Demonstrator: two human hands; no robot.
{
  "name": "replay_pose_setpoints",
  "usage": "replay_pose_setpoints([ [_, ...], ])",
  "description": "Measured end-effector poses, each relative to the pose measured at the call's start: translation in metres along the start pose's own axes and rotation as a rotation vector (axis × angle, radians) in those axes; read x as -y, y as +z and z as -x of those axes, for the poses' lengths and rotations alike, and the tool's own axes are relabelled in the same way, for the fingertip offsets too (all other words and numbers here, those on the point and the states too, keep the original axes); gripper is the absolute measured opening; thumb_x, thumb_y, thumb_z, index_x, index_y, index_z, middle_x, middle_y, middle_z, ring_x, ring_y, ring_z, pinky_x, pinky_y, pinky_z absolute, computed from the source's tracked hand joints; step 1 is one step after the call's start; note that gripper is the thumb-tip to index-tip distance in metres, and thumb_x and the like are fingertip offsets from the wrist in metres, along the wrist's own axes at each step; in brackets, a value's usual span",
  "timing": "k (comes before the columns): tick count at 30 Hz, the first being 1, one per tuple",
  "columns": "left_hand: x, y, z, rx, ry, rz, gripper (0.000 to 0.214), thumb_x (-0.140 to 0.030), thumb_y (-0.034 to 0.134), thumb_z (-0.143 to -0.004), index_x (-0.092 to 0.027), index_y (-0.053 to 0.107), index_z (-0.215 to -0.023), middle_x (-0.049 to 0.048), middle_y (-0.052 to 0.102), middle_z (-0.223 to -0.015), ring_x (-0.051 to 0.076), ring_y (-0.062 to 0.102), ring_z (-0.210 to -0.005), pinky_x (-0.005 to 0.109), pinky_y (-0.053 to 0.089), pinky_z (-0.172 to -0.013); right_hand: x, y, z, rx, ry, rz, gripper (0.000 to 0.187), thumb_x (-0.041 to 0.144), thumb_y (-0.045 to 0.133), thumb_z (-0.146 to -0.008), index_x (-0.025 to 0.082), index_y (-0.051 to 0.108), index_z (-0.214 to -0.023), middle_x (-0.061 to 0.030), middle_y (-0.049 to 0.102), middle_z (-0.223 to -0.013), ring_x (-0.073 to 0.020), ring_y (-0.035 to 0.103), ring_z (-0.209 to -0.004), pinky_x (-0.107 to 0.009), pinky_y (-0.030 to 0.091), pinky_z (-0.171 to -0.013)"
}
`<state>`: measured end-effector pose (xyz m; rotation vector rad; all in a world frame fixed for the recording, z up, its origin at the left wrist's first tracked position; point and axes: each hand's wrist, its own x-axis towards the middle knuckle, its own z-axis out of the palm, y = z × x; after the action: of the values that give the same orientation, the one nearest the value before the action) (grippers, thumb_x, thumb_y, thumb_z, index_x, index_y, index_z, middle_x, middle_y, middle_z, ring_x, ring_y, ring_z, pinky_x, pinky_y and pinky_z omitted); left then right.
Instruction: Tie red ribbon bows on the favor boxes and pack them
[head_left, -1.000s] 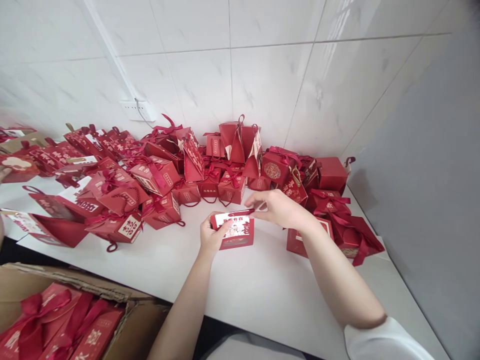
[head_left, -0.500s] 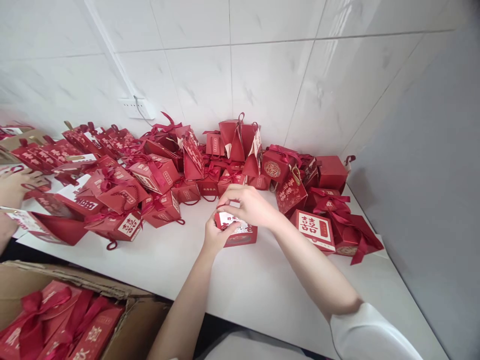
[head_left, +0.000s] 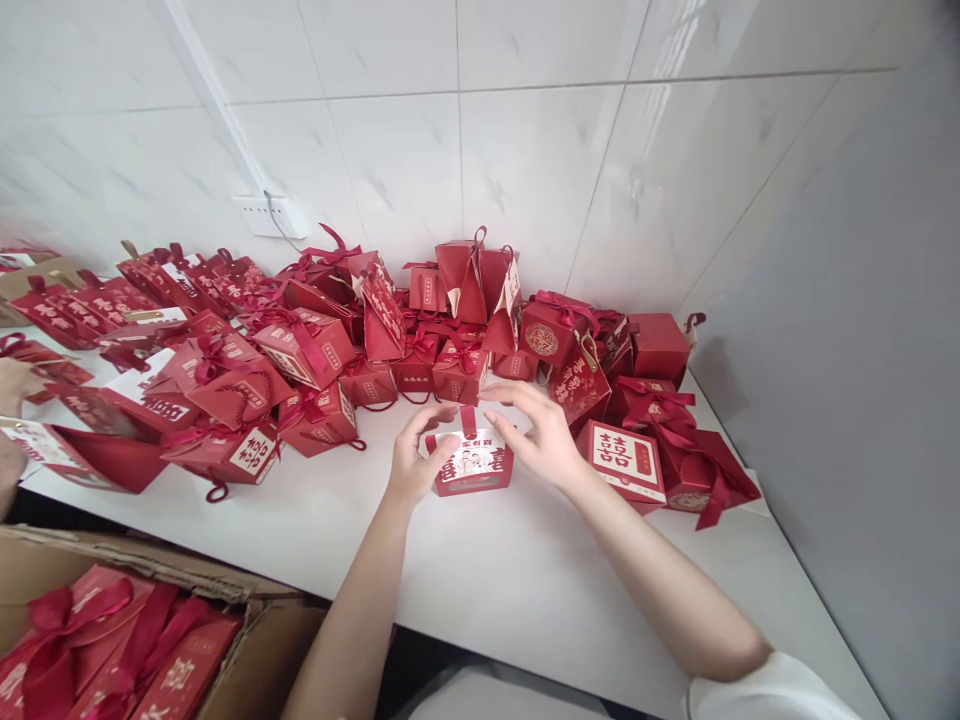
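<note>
A small red gift box [head_left: 472, 468] with a white picture label stands on the white table [head_left: 510, 570] in front of me. My left hand [head_left: 415, 462] grips its left side, thumb on the top edge. My right hand [head_left: 534, 430] is at the box's right side with its fingers spread, the fingertips over the top where a red ribbon tab sticks up. A flat red box [head_left: 628, 458] with a white label lies just right of my right hand.
Many red gift boxes [head_left: 307, 345] with ribbons are piled along the tiled wall [head_left: 525, 150]. An open cardboard carton [head_left: 150, 640] with red ribboned boxes sits at the lower left. Another person's hand [head_left: 15, 385] shows at the left edge. A grey wall [head_left: 862, 350] bounds the right.
My right hand has come off the top of the box and opened beside it. The box now stands upright with its label facing me. The other person's hand drew back leftward.
</note>
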<state>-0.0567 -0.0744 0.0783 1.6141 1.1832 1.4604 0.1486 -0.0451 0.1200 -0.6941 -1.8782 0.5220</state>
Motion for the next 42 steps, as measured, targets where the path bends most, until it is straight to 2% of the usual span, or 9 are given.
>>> replay_pose_setpoints([
  [2,-0.007,0.0,-0.005,0.046,0.021,-0.092,0.028,-0.032,0.071,-0.081,-0.018,0.071,-0.105,0.0078,0.07,-0.107,0.022,0.064,-0.103,0.031,0.047,-0.093,-0.009,0.007,0.017,-0.05,-0.143,0.156,0.029,0.023,0.058,-0.095,0.026,0.062,-0.123,-0.0092,0.063,-0.127,-0.024,0.059,-0.118,-0.043,0.049,-0.1],
  [6,-0.011,0.007,-0.008,0.073,0.008,-0.126,0.013,-0.029,0.07,-0.083,-0.017,0.074,-0.086,0.0052,0.071,-0.087,0.019,0.065,-0.082,0.027,0.05,-0.075,-0.029,0.02,0.039,-0.075,-0.301,0.389,0.052,0.017,0.061,-0.091,0.029,0.048,-0.141,-0.0126,0.057,-0.136,-0.0269,0.057,-0.119,-0.045,0.05,-0.096],
  [15,-0.002,0.015,-0.01,-0.041,0.148,-0.213,0.017,-0.025,0.069,-0.083,-0.016,0.066,-0.069,0.003,0.067,-0.07,0.016,0.061,-0.068,0.027,0.048,-0.068,-0.046,0.035,0.055,-0.114,-0.349,0.653,0.064,0.019,0.062,-0.089,0.029,0.041,-0.148,-0.0152,0.05,-0.144,-0.0295,0.05,-0.13,-0.05,0.044,-0.106],
  [26,-0.002,0.017,-0.01,-0.04,0.148,-0.21,0.022,-0.027,0.067,-0.085,-0.016,0.064,-0.066,0.0024,0.064,-0.067,0.015,0.06,-0.065,0.027,0.048,-0.067,-0.055,0.038,0.067,-0.146,-0.381,0.788,0.059,0.025,0.063,-0.09,0.029,0.045,-0.146,-0.0144,0.058,-0.136,-0.0292,0.051,-0.13,-0.056,0.03,-0.115],
  [30,0.0,0.015,-0.01,-0.006,0.086,-0.162,0.02,-0.03,0.068,-0.084,-0.016,0.066,-0.069,0.0037,0.066,-0.072,0.017,0.062,-0.069,0.028,0.049,-0.068,-0.056,0.038,0.068,-0.13,-0.344,0.639,0.06,0.025,0.06,-0.092,0.033,0.04,-0.148,-0.0132,0.056,-0.137,-0.0302,0.053,-0.128,-0.062,0.026,-0.115],
  [34,0.008,0.013,-0.004,0.016,-0.023,-0.014,0.02,-0.036,0.066,-0.085,-0.016,0.07,-0.088,0.0063,0.07,-0.085,0.019,0.065,-0.075,0.027,0.051,-0.067,-0.038,0.033,0.054,-0.174,-0.103,0.234,0.056,0.027,0.056,-0.094,0.028,0.037,-0.146,-0.0139,0.056,-0.133,-0.0286,0.054,-0.126,-0.054,0.043,-0.107],
  [37,0.011,0.014,-0.001,-0.008,-0.004,0.031,0.028,-0.033,0.072,-0.08,-0.017,0.069,-0.103,0.0064,0.072,-0.092,0.02,0.067,-0.081,0.028,0.052,-0.072,-0.019,0.026,0.034,-0.13,0.055,0.081,0.031,0.033,0.059,-0.094,0.026,0.058,-0.124,-0.0108,0.063,-0.116,-0.0262,0.06,-0.112,-0.045,0.051,-0.096],
  [40,0.01,0.016,-0.001,-0.049,0.033,-0.017,0.02,-0.03,0.075,-0.077,-0.018,0.071,-0.093,0.0052,0.071,-0.09,0.019,0.066,-0.081,0.028,0.052,-0.074,-0.01,0.019,0.016,-0.012,0.089,-0.02,0.015,0.036,0.064,-0.091,0.024,0.066,-0.099,-0.0067,0.066,-0.099,-0.0223,0.064,-0.094,-0.038,0.053,-0.086],
  [42,0.007,0.017,-0.001,-0.059,0.026,-0.05,0.013,-0.029,0.075,-0.078,-0.017,0.072,-0.083,0.0044,0.071,-0.085,0.018,0.066,-0.078,0.027,0.051,-0.072,-0.011,0.017,0.009,0.035,0.098,-0.093,0.014,0.036,0.065,-0.091,0.022,0.065,-0.088,-0.005,0.066,-0.09,-0.0199,0.063,-0.085,-0.034,0.052,-0.079],
])
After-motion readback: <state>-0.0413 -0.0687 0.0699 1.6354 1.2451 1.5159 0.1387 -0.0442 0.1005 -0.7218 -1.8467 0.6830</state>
